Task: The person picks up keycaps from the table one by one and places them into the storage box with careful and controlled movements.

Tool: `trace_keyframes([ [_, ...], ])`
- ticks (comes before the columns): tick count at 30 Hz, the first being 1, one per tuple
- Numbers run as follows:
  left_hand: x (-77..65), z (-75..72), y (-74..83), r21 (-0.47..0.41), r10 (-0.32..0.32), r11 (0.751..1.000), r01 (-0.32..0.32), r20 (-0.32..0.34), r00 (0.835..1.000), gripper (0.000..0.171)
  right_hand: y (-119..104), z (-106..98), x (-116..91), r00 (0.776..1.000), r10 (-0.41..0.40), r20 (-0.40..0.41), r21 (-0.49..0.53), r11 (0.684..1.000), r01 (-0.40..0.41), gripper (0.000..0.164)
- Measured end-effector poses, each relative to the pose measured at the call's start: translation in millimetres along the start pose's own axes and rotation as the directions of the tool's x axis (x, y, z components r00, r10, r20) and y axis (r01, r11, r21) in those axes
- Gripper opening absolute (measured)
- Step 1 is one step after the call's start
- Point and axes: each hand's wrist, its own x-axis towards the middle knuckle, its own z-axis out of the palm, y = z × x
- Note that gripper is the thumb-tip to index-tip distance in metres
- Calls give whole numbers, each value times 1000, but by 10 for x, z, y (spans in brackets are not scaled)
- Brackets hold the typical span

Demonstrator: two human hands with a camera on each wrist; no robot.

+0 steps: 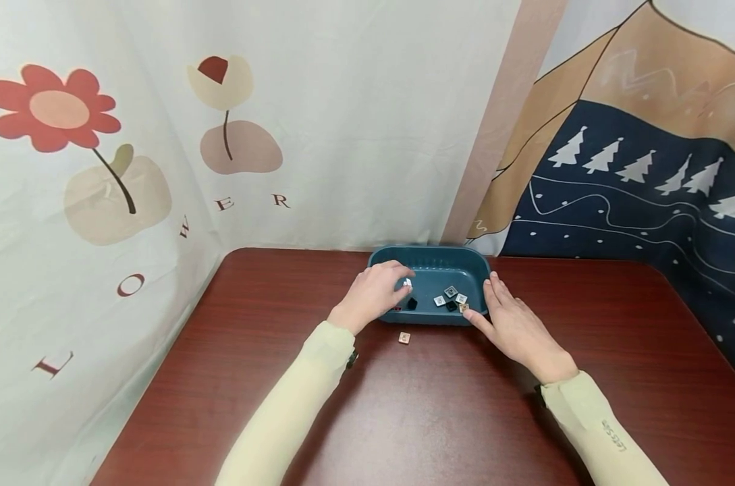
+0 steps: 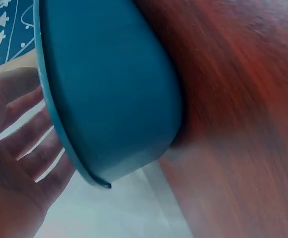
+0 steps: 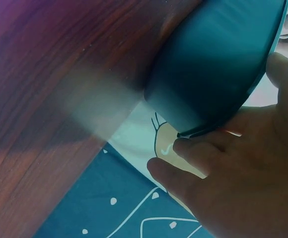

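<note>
A blue-green rectangular tub [image 1: 428, 319] stands near the table's back edge, with several small square pieces [image 1: 439, 301] on its floor. My left hand [image 1: 373, 290] reaches over its left end, thumb and fingers apart. A white piece [image 1: 407, 283] shows in the gap between them; whether they touch it is unclear. Below that hand lies a black piece [image 1: 412, 304]. In the left wrist view, the tub's rim hides my left fingertips. My right hand [image 1: 519, 331] lies along the tub's right end with fairly straight fingers, its thumb at the front right corner by a tan piece [image 1: 464, 308].
One pale square piece [image 1: 404, 338] lies on the reddish-brown table [image 1: 440, 412], just in front of the tub. Behind the table hangs a white curtain [image 1: 367, 135] with flower prints. A dark blue tree-print cloth [image 1: 634, 209] hangs at the right.
</note>
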Motion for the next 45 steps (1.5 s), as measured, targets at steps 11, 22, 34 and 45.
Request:
trace_keyframes([
  [11,-269,-111,15,91,192,979,-183,-107,976,33,7,-4,-7,1000,-12,-2,1,1000,12,87],
  [22,-476,-122,84,193,400,910,-366,-184,898,39,-1,-1,-9,1000,-3,8,0,1000,3,87],
  [34,-653,-106,148,274,587,796,-540,-134,798,32,-3,-8,-5,1000,-11,-4,-5,1000,11,87],
  [45,-730,-11,167,267,587,763,-588,95,804,35,-9,-2,1,1000,7,8,8,1000,-7,85],
])
